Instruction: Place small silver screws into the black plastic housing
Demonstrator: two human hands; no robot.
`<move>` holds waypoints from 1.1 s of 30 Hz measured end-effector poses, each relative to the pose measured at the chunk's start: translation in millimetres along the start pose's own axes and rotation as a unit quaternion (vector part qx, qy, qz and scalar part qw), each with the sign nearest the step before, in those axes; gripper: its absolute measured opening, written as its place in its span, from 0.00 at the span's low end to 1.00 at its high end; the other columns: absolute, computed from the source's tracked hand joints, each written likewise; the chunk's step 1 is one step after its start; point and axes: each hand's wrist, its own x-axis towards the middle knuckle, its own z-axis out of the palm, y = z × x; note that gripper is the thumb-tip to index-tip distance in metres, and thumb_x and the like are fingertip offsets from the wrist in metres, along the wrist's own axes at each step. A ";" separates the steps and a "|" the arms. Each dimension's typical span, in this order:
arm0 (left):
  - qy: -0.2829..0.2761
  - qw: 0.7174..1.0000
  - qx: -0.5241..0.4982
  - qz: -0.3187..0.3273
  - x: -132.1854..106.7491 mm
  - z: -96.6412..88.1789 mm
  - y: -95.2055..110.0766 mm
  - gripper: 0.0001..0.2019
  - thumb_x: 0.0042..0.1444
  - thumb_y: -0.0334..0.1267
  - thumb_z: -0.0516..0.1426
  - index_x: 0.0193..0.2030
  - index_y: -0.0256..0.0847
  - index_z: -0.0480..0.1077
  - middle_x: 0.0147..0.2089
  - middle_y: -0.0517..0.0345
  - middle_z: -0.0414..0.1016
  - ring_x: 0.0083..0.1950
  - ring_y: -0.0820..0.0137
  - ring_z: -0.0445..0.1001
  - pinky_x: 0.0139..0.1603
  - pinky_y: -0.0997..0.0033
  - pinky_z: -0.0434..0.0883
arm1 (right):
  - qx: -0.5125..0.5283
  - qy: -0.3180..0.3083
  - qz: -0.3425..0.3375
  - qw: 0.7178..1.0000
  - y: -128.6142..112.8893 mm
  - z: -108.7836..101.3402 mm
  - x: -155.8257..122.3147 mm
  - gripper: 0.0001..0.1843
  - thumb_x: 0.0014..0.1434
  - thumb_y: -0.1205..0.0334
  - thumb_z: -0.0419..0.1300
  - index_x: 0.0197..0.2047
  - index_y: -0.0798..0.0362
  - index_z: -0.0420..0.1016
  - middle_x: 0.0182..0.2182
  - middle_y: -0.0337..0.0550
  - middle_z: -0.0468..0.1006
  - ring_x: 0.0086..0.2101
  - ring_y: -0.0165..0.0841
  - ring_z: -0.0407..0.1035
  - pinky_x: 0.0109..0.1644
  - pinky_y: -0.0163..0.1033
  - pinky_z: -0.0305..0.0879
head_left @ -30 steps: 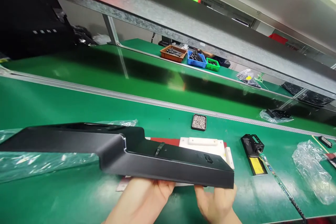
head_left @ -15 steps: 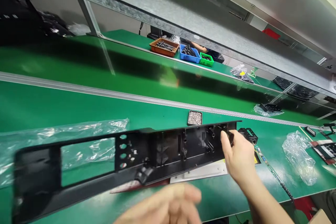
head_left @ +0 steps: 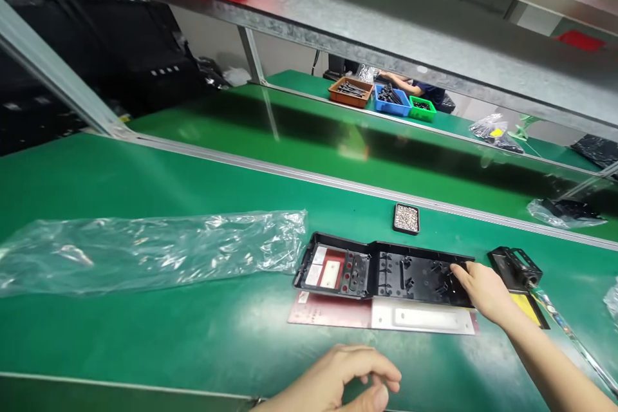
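A long black plastic housing (head_left: 381, 268) lies inside-up on a red and white fixture plate (head_left: 386, 315) on the green bench. My right hand (head_left: 483, 290) rests on the housing's right end, fingers touching its edge. My left hand (head_left: 338, 380) hovers low near the front edge of the bench, fingers loosely curled with nothing in them. A small black tray of screws (head_left: 406, 218) sits just behind the housing.
A long clear plastic bag (head_left: 149, 248) lies to the left. A black tool block with a yellow label (head_left: 516, 270) stands right of the housing. Behind runs a green conveyor (head_left: 309, 141), with orange, blue and green parts bins (head_left: 383, 98) and another person's arm beyond.
The housing was flipped inside-up and set down on the fixture plate. My left hand let go and dropped toward the bench's front edge; my right hand stayed on the housing's right end.
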 end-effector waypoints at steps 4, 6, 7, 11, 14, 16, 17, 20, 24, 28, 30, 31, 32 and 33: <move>0.058 0.998 0.038 0.004 6.0 5.4 -12.6 0.14 0.68 0.49 0.50 0.48 0.47 0.74 0.47 0.60 0.78 0.49 0.71 0.75 0.53 0.74 0.68 | -0.037 -0.008 0.002 0.999 -4.4 9.0 1.4 0.23 0.85 0.59 0.51 0.35 0.57 0.65 0.33 0.43 0.68 0.40 0.42 0.66 0.37 0.37 0.50; 0.089 0.994 0.059 0.016 8.4 8.2 -17.5 0.13 0.69 0.47 0.50 0.48 0.47 0.73 0.46 0.61 0.78 0.48 0.72 0.76 0.54 0.75 0.68 | -0.047 -0.015 -0.004 0.999 -6.2 10.5 0.3 0.22 0.85 0.60 0.52 0.35 0.57 0.66 0.33 0.43 0.68 0.40 0.43 0.66 0.36 0.38 0.50; 0.104 0.992 0.072 0.026 9.4 9.4 -19.8 0.13 0.69 0.46 0.50 0.48 0.48 0.73 0.46 0.62 0.79 0.48 0.73 0.76 0.53 0.76 0.69 | -0.050 -0.017 -0.006 0.999 -6.7 10.9 -0.4 0.21 0.85 0.60 0.52 0.36 0.57 0.66 0.33 0.43 0.68 0.41 0.44 0.66 0.36 0.38 0.50; 0.159 0.973 0.142 0.087 15.3 12.4 -28.2 0.09 0.69 0.41 0.51 0.47 0.50 0.72 0.42 0.66 0.79 0.44 0.77 0.77 0.49 0.81 0.70 | -0.054 -0.009 0.001 0.999 -8.2 12.1 -2.2 0.21 0.85 0.59 0.53 0.36 0.57 0.68 0.33 0.43 0.68 0.40 0.44 0.66 0.35 0.38 0.49; 0.199 0.946 0.204 0.155 24.4 12.1 -33.4 0.08 0.69 0.38 0.51 0.49 0.50 0.70 0.43 0.66 0.78 0.45 0.78 0.76 0.50 0.83 0.70 | -0.030 0.001 0.008 1.000 -9.7 12.4 -2.4 0.21 0.84 0.58 0.56 0.36 0.57 0.71 0.33 0.42 0.69 0.38 0.43 0.66 0.34 0.37 0.48; 0.215 0.922 0.249 0.203 33.2 11.5 -35.8 0.09 0.69 0.36 0.52 0.52 0.48 0.69 0.46 0.63 0.77 0.48 0.77 0.75 0.52 0.83 0.70 | -0.015 0.011 0.009 1.000 -10.4 13.2 -1.9 0.20 0.82 0.57 0.58 0.36 0.57 0.73 0.32 0.41 0.69 0.38 0.41 0.67 0.32 0.36 0.47; 0.222 0.909 0.273 0.225 38.2 11.4 -36.6 0.10 0.69 0.35 0.52 0.53 0.47 0.69 0.48 0.61 0.77 0.50 0.76 0.75 0.54 0.82 0.69 | -0.013 0.018 0.009 1.000 -10.6 14.2 -1.5 0.20 0.82 0.56 0.59 0.36 0.56 0.73 0.32 0.40 0.70 0.38 0.41 0.67 0.32 0.36 0.46; 0.243 0.864 0.346 0.273 54.3 12.0 -36.5 0.11 0.68 0.34 0.53 0.54 0.44 0.70 0.51 0.57 0.76 0.52 0.72 0.73 0.58 0.76 0.66 | -0.009 0.038 0.017 0.999 -10.4 19.5 -0.4 0.19 0.81 0.53 0.60 0.38 0.55 0.75 0.33 0.39 0.70 0.38 0.40 0.67 0.31 0.36 0.45; 0.248 0.811 0.439 0.296 73.7 13.4 -34.9 0.11 0.69 0.37 0.52 0.53 0.41 0.73 0.53 0.54 0.76 0.53 0.65 0.73 0.56 0.65 0.65 | 0.021 0.056 0.025 0.998 -10.9 28.0 -3.5 0.19 0.82 0.52 0.60 0.39 0.53 0.75 0.34 0.37 0.70 0.37 0.39 0.67 0.31 0.37 0.46; 0.227 0.771 0.511 0.305 84.9 13.4 -40.6 0.13 0.70 0.39 0.50 0.55 0.42 0.72 0.56 0.53 0.75 0.58 0.61 0.71 0.58 0.61 0.63 | 0.048 0.053 0.009 0.997 -14.2 32.5 -10.3 0.19 0.82 0.51 0.59 0.40 0.54 0.75 0.34 0.38 0.70 0.38 0.40 0.68 0.33 0.39 0.51; 0.217 0.756 0.535 0.308 87.4 12.2 -45.6 0.15 0.70 0.39 0.49 0.56 0.42 0.73 0.57 0.52 0.75 0.57 0.61 0.72 0.58 0.61 0.62 | 0.042 0.050 0.002 0.998 -15.5 34.1 -12.5 0.18 0.82 0.51 0.60 0.42 0.55 0.74 0.35 0.38 0.70 0.39 0.41 0.68 0.35 0.40 0.54; 0.212 0.750 0.544 0.309 88.2 11.4 -47.9 0.15 0.70 0.40 0.49 0.56 0.42 0.73 0.57 0.52 0.75 0.57 0.61 0.72 0.58 0.61 0.62 | 0.040 0.048 0.001 0.998 -15.6 35.3 -12.8 0.18 0.82 0.50 0.60 0.42 0.55 0.74 0.35 0.38 0.70 0.39 0.42 0.68 0.35 0.40 0.55; 0.208 0.745 0.552 0.311 88.9 10.6 -49.9 0.15 0.70 0.40 0.49 0.56 0.42 0.72 0.56 0.52 0.75 0.56 0.61 0.73 0.58 0.61 0.62 | 0.044 0.046 0.001 0.998 -15.4 37.2 -12.6 0.18 0.82 0.50 0.60 0.41 0.54 0.73 0.35 0.37 0.70 0.39 0.41 0.68 0.35 0.41 0.55; 0.204 0.741 0.559 0.311 89.6 9.9 -51.5 0.15 0.70 0.40 0.49 0.57 0.42 0.72 0.56 0.53 0.76 0.56 0.61 0.73 0.57 0.61 0.61 | 0.054 0.046 0.000 0.997 -14.8 39.7 -11.9 0.19 0.81 0.50 0.60 0.40 0.54 0.73 0.35 0.36 0.70 0.39 0.41 0.68 0.34 0.41 0.54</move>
